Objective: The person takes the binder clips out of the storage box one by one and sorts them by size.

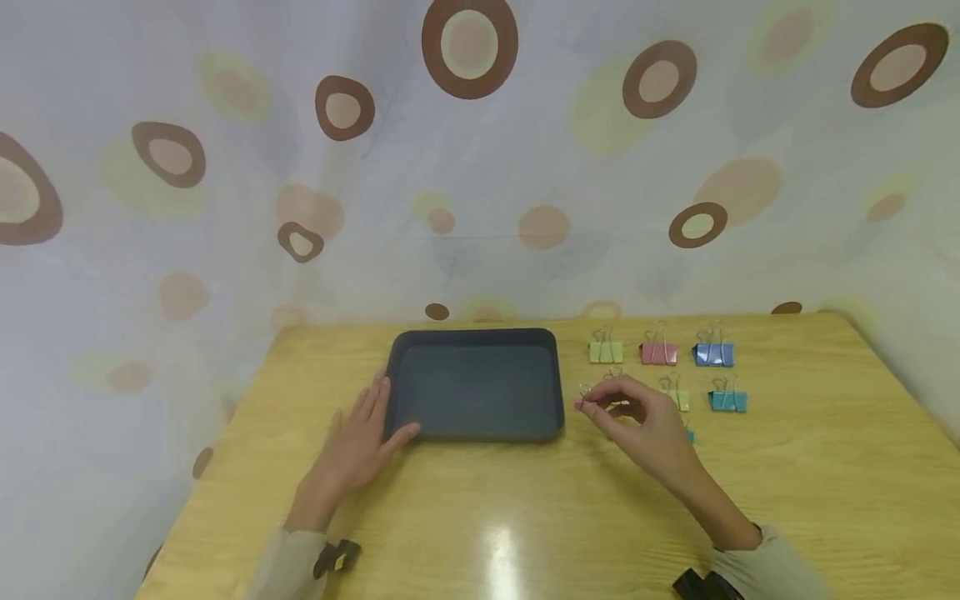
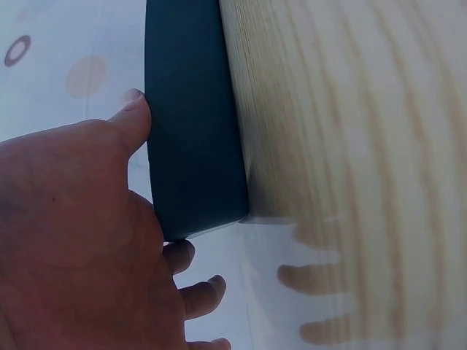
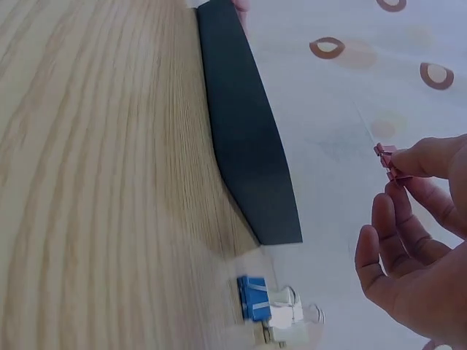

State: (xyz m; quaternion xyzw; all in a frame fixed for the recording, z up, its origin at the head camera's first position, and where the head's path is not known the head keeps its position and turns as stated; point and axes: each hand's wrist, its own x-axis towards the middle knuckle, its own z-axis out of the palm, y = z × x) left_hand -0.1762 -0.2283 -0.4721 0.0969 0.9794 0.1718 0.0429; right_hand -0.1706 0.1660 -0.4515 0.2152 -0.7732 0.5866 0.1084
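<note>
My right hand (image 1: pixel 637 417) pinches a small pink binder clip (image 3: pixel 387 162) between thumb and index finger, off the right side of a dark tray (image 1: pixel 480 387). In the head view only a bit of that clip shows at the fingertips. My left hand (image 1: pixel 356 442) rests along the tray's left side, fingers straight, thumb at the front left corner. The tray's visible floor holds nothing. Behind the right hand stand a yellow binder clip (image 1: pixel 681 400) and a small teal binder clip (image 1: pixel 691 436), both partly covered; another clip there shows only its wire handle.
In the back right row stand a pale green binder clip (image 1: pixel 606 352), a larger pink binder clip (image 1: pixel 659 354) and a blue binder clip (image 1: pixel 714 355). A teal binder clip (image 1: pixel 728 402) sits in front of them. A patterned curtain (image 1: pixel 480 167) borders the wooden table (image 1: pixel 480 500).
</note>
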